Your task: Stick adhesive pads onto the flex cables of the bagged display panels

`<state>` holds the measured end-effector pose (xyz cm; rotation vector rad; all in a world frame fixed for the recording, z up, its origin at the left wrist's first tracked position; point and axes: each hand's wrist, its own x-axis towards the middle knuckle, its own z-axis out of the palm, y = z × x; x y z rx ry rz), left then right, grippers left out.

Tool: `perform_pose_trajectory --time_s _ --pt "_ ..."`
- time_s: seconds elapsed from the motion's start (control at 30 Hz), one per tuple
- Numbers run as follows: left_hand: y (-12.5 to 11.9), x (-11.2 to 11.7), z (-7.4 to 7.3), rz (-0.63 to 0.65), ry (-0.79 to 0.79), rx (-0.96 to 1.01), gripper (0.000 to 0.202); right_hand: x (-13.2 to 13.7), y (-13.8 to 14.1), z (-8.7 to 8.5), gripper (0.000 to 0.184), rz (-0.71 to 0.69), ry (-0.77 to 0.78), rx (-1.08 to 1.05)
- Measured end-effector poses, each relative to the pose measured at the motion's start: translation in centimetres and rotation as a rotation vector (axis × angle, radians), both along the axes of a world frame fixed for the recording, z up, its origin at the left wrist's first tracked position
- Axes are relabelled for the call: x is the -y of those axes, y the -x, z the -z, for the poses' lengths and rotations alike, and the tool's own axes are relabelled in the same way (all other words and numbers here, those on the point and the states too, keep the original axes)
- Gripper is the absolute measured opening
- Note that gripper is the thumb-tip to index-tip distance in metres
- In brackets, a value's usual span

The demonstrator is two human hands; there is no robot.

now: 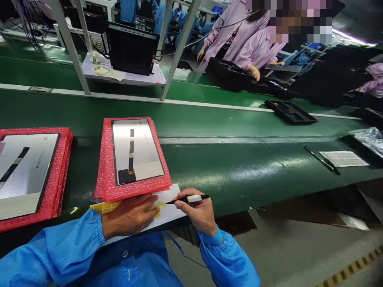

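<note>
My left hand (pixel 131 215) lies flat on a white sheet (pixel 172 213), its fingers stretched over small yellow pieces (pixel 157 211) that it partly covers. My right hand (pixel 199 213) is closed around black tweezers (pixel 191 198) with a white band. Their thin tip points left, at the yellow pieces close to my left fingertips; whether it touches them I cannot tell. A yellow gridded strip (pixel 104 207) shows beside my left wrist. Just beyond my hands, a display panel (pixel 140 153) with a black flex cable lies on red bubble-wrap bags (pixel 140 193), which overlap the sheet's far edge.
Another panel (pixel 36 175) rests on a red bubble-wrap stack at left. A metal frame (pixel 179 48) and a monitor (pixel 131 48) stand behind the green bench (pixel 209 159). At right are a black tray (pixel 290 111), a paper (pixel 344 158) and a thin dark tool (pixel 321 159). Co-workers stand opposite.
</note>
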<state>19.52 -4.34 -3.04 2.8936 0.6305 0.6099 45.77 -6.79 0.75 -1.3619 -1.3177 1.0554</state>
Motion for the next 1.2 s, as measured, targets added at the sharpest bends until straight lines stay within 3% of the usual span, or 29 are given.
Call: perform_pose_trajectory --time_s 0.13,0.23,0.33,0.43,0.53,0.73,0.93,1.2 --pt "-0.7 0.3 -1.2 0.212 -0.162 0.121 0.02 -1.4 0.8 -3.0 0.036 0.049 -0.053 -0.056" --pt "-0.4 0.6 -4.0 0.304 -0.232 0.221 0.014 -3.1 2.2 -4.9 0.041 0.072 -0.074 -0.039" --pt "1.4 -0.3 -7.0 0.233 -0.259 0.28 0.013 -5.1 3.6 -6.0 0.041 0.051 -0.078 0.004" --pt "4.5 -2.8 -8.1 0.015 -0.285 0.319 0.021 -6.9 4.9 -6.3 0.037 -0.004 -0.089 0.018" --pt "7.2 -5.4 -6.9 -0.088 -0.202 0.35 0.028 -8.2 6.1 -6.1 0.036 -0.047 -0.059 0.016" --pt "8.8 -6.6 -3.4 -0.013 -0.134 0.452 0.045 -9.6 8.3 -6.0 0.04 -0.117 0.007 0.006" --pt "8.7 -6.2 -3.1 -0.023 -0.117 0.484 0.047 -9.8 9.5 -6.0 0.037 -0.15 0.045 0.003" --pt "8.7 -6.1 -3.1 -0.02 -0.102 0.491 0.043 -10.1 9.2 -5.7 0.034 -0.114 0.032 0.066"
